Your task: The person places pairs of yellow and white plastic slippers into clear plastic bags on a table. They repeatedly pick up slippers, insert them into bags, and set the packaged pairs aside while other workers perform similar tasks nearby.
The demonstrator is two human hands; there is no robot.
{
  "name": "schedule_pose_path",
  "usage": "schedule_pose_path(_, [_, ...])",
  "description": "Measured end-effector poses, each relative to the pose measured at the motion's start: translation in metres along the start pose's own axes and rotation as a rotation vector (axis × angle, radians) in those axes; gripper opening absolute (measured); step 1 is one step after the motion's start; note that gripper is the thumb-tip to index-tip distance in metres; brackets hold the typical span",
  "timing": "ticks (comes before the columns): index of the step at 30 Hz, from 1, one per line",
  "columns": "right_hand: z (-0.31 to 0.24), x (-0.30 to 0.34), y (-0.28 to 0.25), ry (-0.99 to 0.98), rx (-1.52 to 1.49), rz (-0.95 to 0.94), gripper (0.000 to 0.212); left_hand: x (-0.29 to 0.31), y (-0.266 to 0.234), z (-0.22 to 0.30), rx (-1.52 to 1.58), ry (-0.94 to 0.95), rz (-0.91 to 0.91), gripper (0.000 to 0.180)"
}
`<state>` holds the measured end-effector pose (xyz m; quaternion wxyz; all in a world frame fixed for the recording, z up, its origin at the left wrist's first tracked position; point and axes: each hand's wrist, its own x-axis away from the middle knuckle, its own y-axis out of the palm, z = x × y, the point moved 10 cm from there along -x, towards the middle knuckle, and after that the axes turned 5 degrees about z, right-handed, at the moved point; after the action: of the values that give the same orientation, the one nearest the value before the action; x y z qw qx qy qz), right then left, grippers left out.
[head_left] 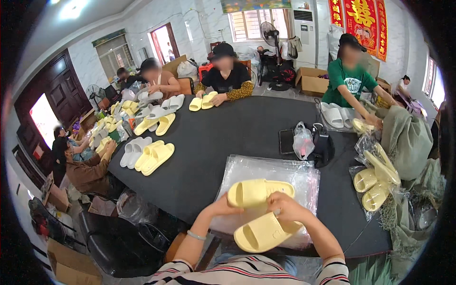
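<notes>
Two pale yellow slide slippers are in front of me over a stack of clear plastic bags (247, 167). My left hand (222, 206) is closed on the toe end of the upper slipper (273, 187). My right hand (284, 206) has its fingers curled on the inner edge of the lower slipper (254, 233), close under the heel of the upper one. The lower slipper is tilted and hangs nearer my body, over the table's front edge. Some of my fingers are hidden behind the slippers.
On the black table (204, 142) sit grey slippers (135, 153) and yellow slippers (155, 157). Bagged yellow slippers (374, 194) lie right, beside a grey-green sack (408, 142). A small plastic bag (303, 141) and a black device (322, 142) stand ahead. Several people work around the table.
</notes>
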<state>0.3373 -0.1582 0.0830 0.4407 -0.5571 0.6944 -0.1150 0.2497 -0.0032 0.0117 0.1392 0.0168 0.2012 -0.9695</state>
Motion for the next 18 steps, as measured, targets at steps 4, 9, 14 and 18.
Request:
schedule_pose_path(4, [0.012, -0.004, -0.016, 0.172, 0.154, 0.216, 0.026, -0.003, -0.035, -0.044, 0.243, -0.249, 0.255, 0.044])
schedule_pose_path(9, [0.057, 0.029, -0.013, 0.354, 0.237, 0.336, 0.020, 0.013, -0.054, 0.002, -0.290, -0.030, 0.492, 0.028])
schedule_pose_path(14, [0.081, 0.042, -0.038, 0.330, -0.089, 0.440, 0.017, 0.019, -0.033, 0.082, -0.563, 0.259, 0.530, 0.026])
schedule_pose_path(18, [0.131, 0.073, -0.059, 0.491, -0.104, 0.612, 0.011, -0.007, 0.031, 0.126, -0.714, 0.417, 0.255, 0.031])
